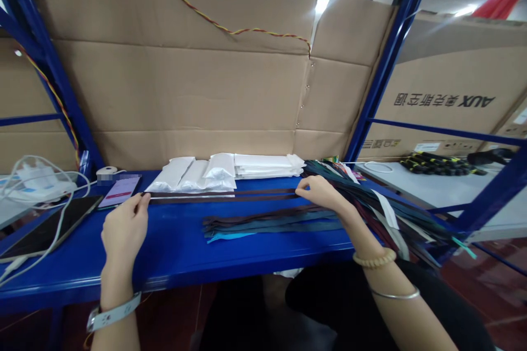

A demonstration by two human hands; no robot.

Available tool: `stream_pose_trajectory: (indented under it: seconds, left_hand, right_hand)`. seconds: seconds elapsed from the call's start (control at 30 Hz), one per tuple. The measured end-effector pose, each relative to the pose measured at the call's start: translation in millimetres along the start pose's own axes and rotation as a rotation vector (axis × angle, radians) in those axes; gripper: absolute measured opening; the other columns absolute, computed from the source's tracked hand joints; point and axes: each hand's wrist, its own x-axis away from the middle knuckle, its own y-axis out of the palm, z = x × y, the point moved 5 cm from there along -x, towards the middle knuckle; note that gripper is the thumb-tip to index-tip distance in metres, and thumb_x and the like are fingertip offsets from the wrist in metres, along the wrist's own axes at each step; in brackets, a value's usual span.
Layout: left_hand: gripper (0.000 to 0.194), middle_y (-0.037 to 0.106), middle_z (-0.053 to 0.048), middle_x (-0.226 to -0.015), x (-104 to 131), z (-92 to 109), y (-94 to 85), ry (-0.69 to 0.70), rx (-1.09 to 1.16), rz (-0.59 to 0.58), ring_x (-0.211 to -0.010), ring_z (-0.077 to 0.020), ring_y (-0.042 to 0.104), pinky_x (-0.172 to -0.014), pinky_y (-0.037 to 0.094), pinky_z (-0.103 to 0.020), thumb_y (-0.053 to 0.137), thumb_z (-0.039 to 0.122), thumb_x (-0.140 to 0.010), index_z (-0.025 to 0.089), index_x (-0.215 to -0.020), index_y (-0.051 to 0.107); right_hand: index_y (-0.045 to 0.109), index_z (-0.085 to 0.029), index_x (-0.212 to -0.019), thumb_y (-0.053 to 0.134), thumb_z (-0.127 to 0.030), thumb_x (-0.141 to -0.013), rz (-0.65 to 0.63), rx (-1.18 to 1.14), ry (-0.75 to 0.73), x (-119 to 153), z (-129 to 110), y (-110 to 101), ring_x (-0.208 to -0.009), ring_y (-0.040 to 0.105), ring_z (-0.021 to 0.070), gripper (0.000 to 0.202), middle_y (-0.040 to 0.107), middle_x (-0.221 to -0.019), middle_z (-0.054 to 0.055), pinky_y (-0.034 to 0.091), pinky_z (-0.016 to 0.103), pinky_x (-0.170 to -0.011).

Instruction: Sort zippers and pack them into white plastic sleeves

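Note:
A long dark brown zipper (265, 192) is stretched sideways above the blue shelf, its two tapes running side by side with a narrow gap. My left hand (125, 227) pinches its left end between thumb and fingers. At the other end, my right hand (323, 192) grips it with fingertips pressed together. Below the stretched one lies a small pile of brown and blue-grey zippers (267, 224), partly under my right forearm. A thick bundle of dark zippers (395, 211), tied round with a white band (385, 208), spreads out to the right of my right arm.
White plastic packets (263, 166) line the back of the blue shelf (173, 247), against a cardboard wall (197, 88). On the left are a lit phone (119, 191), a dark tablet-like device (49, 227), a white roll (107, 170) and white cables (61, 219). Blue posts (382, 71) stand either side.

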Motion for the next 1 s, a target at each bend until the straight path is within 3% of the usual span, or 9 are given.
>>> stream_pose_trajectory:
  seconds: [0.1, 0.23, 0.3, 0.37, 0.47, 0.63, 0.8, 1.0]
  left_hand:
    - [0.043, 0.059, -0.009, -0.079, 7, 10, -6.2, -0.056, -0.105, 0.035, -0.064, -0.0232, 0.051, -0.055, 0.032, -0.031, 0.034, 0.055, -0.088, 0.023, -0.099, 0.06]
    - [0.042, 0.056, -0.013, -0.1, 14, 33, -15.3, 0.111, -0.081, 0.206, -0.081, -0.0263, 0.055, -0.057, 0.035, -0.031, 0.044, 0.046, -0.087, 0.018, -0.117, 0.048]
    - [0.038, 0.056, -0.01, -0.096, 18, 45, -14.1, 0.179, -0.043, 0.217, -0.081, -0.0246, 0.056, -0.059, 0.037, -0.03, 0.047, 0.042, -0.086, 0.018, -0.116, 0.049]
    - [0.028, 0.055, -0.004, -0.082, 24, 63, -7.4, 0.262, 0.053, 0.12, -0.072, -0.0196, 0.055, -0.061, 0.038, -0.028, 0.047, 0.038, -0.087, 0.019, -0.106, 0.053]
    - [0.019, 0.052, 0.002, -0.066, 45, 103, 5.9, 0.431, 0.253, -0.135, -0.059, -0.0136, 0.051, -0.061, 0.038, -0.025, 0.045, 0.034, -0.089, 0.02, -0.094, 0.056]
    - [0.014, 0.057, 0.001, -0.076, 94, 162, 19.8, 0.683, 0.428, -0.451, -0.07, -0.0134, 0.054, -0.065, 0.041, -0.025, 0.044, 0.025, -0.089, 0.022, -0.087, 0.058]
    - [0.02, 0.058, -0.001, -0.082, 106, 170, 23.9, 0.7, 0.418, -0.468, -0.075, -0.0144, 0.055, -0.067, 0.041, -0.026, 0.038, 0.017, -0.09, 0.021, -0.082, 0.056]
    - [0.015, 0.06, -0.001, -0.084, 103, 165, 25.2, 0.645, 0.488, -0.518, -0.075, -0.0149, 0.056, -0.066, 0.043, -0.027, 0.042, 0.022, -0.09, 0.022, -0.09, 0.057]
  right_hand:
    - [0.051, -0.015, -0.046, 0.047, -0.023, -0.071, -0.117, -0.056, 0.0, 4, -9, 7, -0.047, 0.045, 0.0109, 0.026, 0.052, -0.047, 0.001, 0.032, 0.024, -0.051]
    - [0.056, -0.014, -0.053, 0.047, -0.025, -0.072, -0.253, -0.254, 0.019, 9, -28, 22, -0.046, 0.045, 0.0096, 0.023, 0.055, -0.05, 0.001, 0.033, 0.022, -0.048]
    - [0.061, -0.013, -0.06, 0.048, -0.027, -0.074, -0.305, -0.328, -0.024, 11, -43, 31, -0.049, 0.048, 0.01, 0.024, 0.056, -0.053, 0.001, 0.034, 0.021, -0.049]
    - [0.063, -0.014, -0.063, 0.048, -0.027, -0.077, -0.325, -0.375, -0.087, 14, -61, 40, -0.05, 0.048, 0.0097, 0.024, 0.055, -0.052, 0.0, 0.034, 0.021, -0.051]
    - [0.064, -0.014, -0.066, 0.048, -0.027, -0.08, -0.361, -0.474, -0.122, 20, -85, 56, -0.051, 0.047, 0.0092, 0.025, 0.054, -0.052, -0.001, 0.034, 0.02, -0.051]
    - [0.065, -0.013, -0.073, 0.05, -0.029, -0.082, -0.47, -0.694, -0.143, 34, -113, 88, -0.058, 0.052, 0.0105, 0.023, 0.057, -0.059, 0.0, 0.039, 0.021, -0.056]
    - [0.064, -0.013, -0.077, 0.051, -0.018, -0.077, -0.484, -0.817, -0.145, 37, -118, 98, -0.064, 0.055, 0.0114, 0.014, 0.06, -0.068, 0.002, 0.042, 0.021, -0.061]
    - [0.061, -0.015, -0.086, 0.05, -0.015, -0.077, -0.41, -0.852, -0.176, 34, -116, 96, -0.064, 0.055, 0.0116, 0.014, 0.06, -0.067, 0.0, 0.044, 0.024, -0.065]
